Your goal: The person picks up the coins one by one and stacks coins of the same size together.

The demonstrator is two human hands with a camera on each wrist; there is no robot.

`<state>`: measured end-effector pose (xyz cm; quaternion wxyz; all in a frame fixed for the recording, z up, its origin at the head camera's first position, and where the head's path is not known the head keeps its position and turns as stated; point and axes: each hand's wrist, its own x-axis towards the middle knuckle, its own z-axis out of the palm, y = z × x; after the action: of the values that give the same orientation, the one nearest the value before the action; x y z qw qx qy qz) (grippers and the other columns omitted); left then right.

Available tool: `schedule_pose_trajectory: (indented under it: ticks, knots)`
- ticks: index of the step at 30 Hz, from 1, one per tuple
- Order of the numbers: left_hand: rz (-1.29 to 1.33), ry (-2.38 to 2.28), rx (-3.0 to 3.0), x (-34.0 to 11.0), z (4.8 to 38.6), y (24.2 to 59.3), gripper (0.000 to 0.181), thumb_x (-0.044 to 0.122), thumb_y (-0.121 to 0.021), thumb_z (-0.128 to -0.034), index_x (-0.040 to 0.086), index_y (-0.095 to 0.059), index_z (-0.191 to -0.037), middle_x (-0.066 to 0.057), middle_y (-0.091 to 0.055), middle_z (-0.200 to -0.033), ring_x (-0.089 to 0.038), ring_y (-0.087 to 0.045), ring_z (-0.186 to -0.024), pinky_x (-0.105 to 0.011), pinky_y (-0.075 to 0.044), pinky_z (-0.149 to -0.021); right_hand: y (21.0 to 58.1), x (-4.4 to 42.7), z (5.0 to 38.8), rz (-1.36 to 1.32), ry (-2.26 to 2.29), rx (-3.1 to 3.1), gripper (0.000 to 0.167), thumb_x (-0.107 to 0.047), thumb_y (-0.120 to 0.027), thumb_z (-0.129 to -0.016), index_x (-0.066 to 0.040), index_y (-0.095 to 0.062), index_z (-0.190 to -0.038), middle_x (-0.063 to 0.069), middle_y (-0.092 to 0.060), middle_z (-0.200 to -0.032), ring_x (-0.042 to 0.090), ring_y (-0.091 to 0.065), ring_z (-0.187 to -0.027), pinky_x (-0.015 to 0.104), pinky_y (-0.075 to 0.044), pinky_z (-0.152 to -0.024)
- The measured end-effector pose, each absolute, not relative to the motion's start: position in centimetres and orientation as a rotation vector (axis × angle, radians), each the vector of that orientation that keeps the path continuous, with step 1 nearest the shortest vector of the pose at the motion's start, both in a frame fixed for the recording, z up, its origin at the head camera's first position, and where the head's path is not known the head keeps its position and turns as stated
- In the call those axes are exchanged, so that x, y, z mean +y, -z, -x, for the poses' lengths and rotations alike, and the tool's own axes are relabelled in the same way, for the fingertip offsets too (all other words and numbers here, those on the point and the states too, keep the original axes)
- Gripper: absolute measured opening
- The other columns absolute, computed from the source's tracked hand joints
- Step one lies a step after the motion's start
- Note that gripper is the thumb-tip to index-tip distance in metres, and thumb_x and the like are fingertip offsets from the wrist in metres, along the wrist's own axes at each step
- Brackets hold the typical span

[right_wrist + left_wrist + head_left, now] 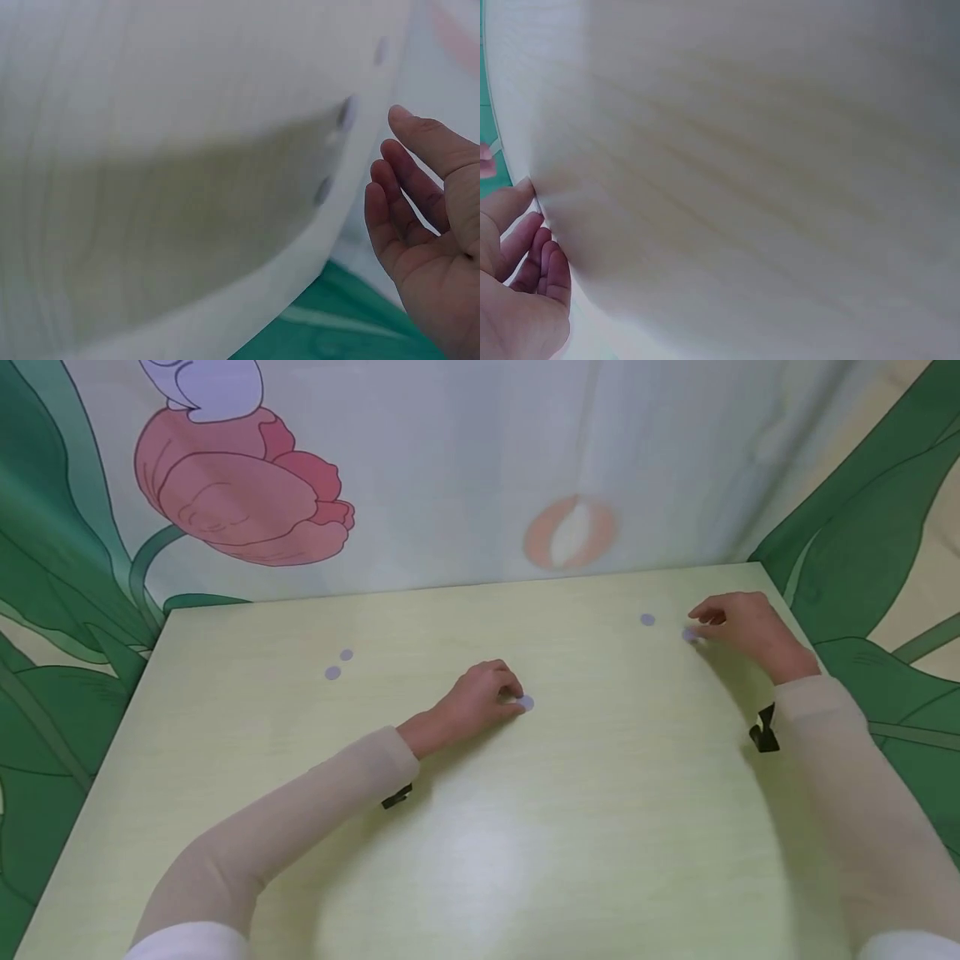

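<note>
In the head view my left hand (pixel 480 697) reaches to the middle of the table, thumb and fingertips around a small round purple disc (pixel 527 702). The left wrist view has this hand (pixel 529 270) low at the tabletop, its disc out of sight. Over at the far right corner, my right hand (pixel 742 625) hovers with loosely bent fingers, its thumb beside another purple disc (pixel 690 633). A further disc (pixel 647 620) lies to its left. From the right wrist, the hand (pixel 427 202) has thumb and fingers apart with nothing between them, and discs (pixel 346 112) rest on the table.
Two more purple discs (pixel 333 672) lie together on the left part of the pale table (pixel 450 843). A printed curtain (pixel 450 468) hangs right behind the back edge. Green leaf-patterned cloth (pixel 885 535) borders both sides. Dark clips (pixel 765 731) sit under the sleeves.
</note>
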<state>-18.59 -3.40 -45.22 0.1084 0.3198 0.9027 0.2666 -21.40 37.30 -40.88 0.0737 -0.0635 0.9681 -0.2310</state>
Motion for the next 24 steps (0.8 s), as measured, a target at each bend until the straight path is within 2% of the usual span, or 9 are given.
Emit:
schedule_pose_trajectory:
  ticks: [5,13,19,24]
  knots:
    - [-0.947,-0.787,2.653,-3.4,18.6,45.2,0.024,0.021,-0.078,-0.0916,0.002,-0.075,-0.106,-0.01,-0.066,-0.11,-0.024,-0.061,-0.104,-0.034,-0.051,-0.095,42.0,38.7,21.7,0.125,0.69,2.874,0.036,-0.015,-0.069,-0.097,0.007,-0.064,-0.126,0.029,-0.064,-0.116,0.041,-0.056,-0.106,0.054,-0.045,-0.092]
    - [-0.943,-0.807,2.643,-3.3,18.5,45.2,0.024,0.02,-0.078,-0.0917,0.002,-0.075,-0.106,-0.009,-0.066,-0.109,-0.023,-0.061,-0.103,-0.034,-0.05,-0.094,43.7,39.3,22.1,0.049,0.776,2.842,0.044,-0.031,-0.07,-0.097,0.002,-0.067,-0.126,0.027,-0.063,-0.125,0.04,-0.055,-0.115,0.056,-0.043,-0.098]
    - [-0.937,-0.796,2.651,-3.3,18.5,45.3,0.023,0.02,-0.078,-0.0916,0.002,-0.075,-0.106,-0.009,-0.066,-0.109,-0.023,-0.06,-0.104,-0.034,-0.05,-0.095,44.2,39.6,22.1,0.075,0.781,2.832,0.046,-0.035,-0.071,-0.096,0.0,-0.068,-0.126,0.025,-0.063,-0.128,0.038,-0.056,-0.117,0.054,-0.044,-0.099]
    - [-0.921,-0.794,2.651,-3.2,18.5,45.1,0.023,0.019,-0.078,-0.0917,0.001,-0.075,-0.106,-0.01,-0.066,-0.109,-0.024,-0.06,-0.104,-0.034,-0.05,-0.095,44.4,39.7,22.1,0.107,0.787,2.857,0.045,-0.036,-0.075,-0.094,-0.001,-0.071,-0.122,0.023,-0.065,-0.123,0.036,-0.058,-0.112,0.051,-0.045,-0.095]
